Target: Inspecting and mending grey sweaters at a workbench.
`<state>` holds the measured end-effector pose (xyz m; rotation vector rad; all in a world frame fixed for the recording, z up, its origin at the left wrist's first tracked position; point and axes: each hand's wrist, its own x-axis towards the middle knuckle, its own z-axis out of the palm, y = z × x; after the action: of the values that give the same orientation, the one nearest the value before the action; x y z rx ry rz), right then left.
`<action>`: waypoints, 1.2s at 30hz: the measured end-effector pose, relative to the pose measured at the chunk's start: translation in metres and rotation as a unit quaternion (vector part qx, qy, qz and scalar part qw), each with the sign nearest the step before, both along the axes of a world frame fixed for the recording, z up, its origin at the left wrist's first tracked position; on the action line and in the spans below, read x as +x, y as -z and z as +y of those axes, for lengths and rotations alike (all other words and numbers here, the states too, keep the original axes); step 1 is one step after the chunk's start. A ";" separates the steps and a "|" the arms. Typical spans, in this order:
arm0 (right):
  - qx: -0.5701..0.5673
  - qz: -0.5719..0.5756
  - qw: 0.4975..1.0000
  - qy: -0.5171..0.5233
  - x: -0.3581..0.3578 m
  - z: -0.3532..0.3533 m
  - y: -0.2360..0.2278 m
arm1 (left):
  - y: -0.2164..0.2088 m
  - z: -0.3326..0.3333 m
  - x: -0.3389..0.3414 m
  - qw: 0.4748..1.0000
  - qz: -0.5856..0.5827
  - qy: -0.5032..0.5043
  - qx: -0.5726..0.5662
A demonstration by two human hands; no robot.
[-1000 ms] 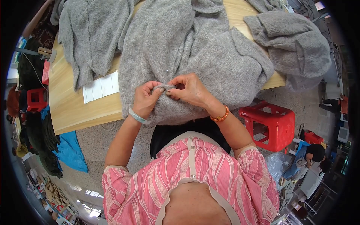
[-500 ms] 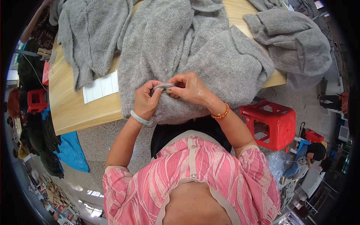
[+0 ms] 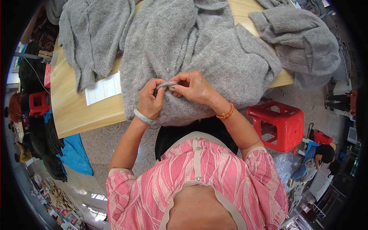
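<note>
A fuzzy grey knitted garment (image 3: 226, 57) lies bunched over the front edge of the wooden table and hangs toward my lap. My left hand (image 3: 150, 99), with a pale bangle at its wrist, pinches a small folded edge of the knit. Just to its right, my right hand (image 3: 194, 88), below it a beaded orange bracelet, grips the same raised fold between thumb and fingers. The fold is drawn up between both hands, its edge lying across the fingertips. A small shiny spot (image 3: 168, 70) shows on the knit just beyond them; what it is I cannot tell.
More grey knitwear lies at the table's far left (image 3: 94, 38) and right (image 3: 303, 42). A white paper sheet (image 3: 103, 89) rests on the wooden table (image 3: 73, 111). A red plastic stool (image 3: 278, 124) stands right of me. Blue cloth (image 3: 74, 155) is on the floor at left.
Both hands keep their pinch on the fold, with only a slight shift of the fingers. The garment's position is nearly the same.
</note>
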<state>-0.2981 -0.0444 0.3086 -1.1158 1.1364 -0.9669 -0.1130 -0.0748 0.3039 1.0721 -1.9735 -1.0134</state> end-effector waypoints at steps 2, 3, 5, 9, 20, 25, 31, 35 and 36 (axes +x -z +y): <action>-0.006 0.011 1.000 0.002 0.000 0.000 0.001 | 0.002 -0.001 0.001 0.999 0.010 -0.005 0.034; -0.004 0.007 1.000 0.002 0.000 0.000 0.002 | 0.003 -0.001 0.002 0.997 0.020 -0.010 0.067; -0.001 0.002 1.000 0.001 0.000 0.000 0.002 | 0.004 -0.002 0.004 0.994 0.042 -0.005 0.103; 0.015 -0.029 0.999 -0.004 0.000 0.000 0.003 | 0.011 -0.004 0.006 0.978 0.098 -0.004 0.185; 0.026 -0.020 0.999 0.025 0.004 0.003 0.004 | 0.013 -0.005 0.007 0.974 0.107 -0.009 0.201; 0.032 -0.053 0.998 0.002 0.002 0.000 0.009 | 0.014 -0.007 0.008 0.962 0.128 -0.004 0.240; 0.048 -0.085 0.995 -0.007 -0.004 -0.004 0.005 | 0.014 -0.009 0.005 0.925 0.196 0.016 0.325; 0.046 -0.124 0.991 -0.012 -0.005 -0.006 0.009 | 0.011 -0.009 0.005 0.888 0.252 0.023 0.385; 0.039 -0.127 0.991 -0.014 -0.005 -0.006 0.008 | 0.011 -0.009 0.005 0.877 0.270 0.021 0.397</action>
<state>-0.3027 -0.0509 0.3010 -0.9135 0.9407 -1.0028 -0.1081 -0.0838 0.2930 0.9735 -1.1209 -1.9874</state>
